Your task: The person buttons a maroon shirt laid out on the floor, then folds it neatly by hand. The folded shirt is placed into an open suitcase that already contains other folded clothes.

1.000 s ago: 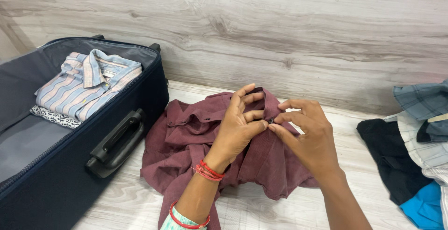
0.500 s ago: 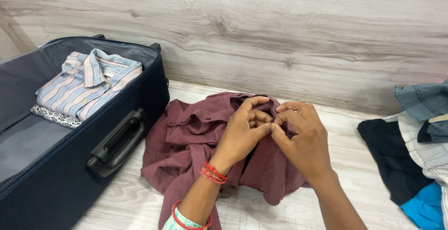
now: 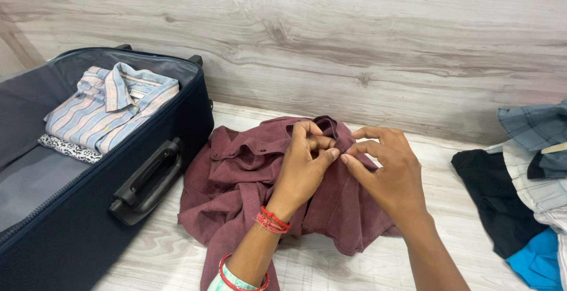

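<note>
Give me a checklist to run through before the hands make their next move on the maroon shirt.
1. Both hands on the maroon shirt: ok; left hand and right hand pinch its front edge.
2. Button through its hole: cannot tell, fingertips hide it.
3. Shirt flat: not ok, crumpled on the floor.
4. Suitcase open: ok, lid up.
5. Space inside: ok; grey lining bare in front of the striped shirt.
6. Clothes pile apart from the shirt: ok.

maroon shirt; navy suitcase; striped shirt
</note>
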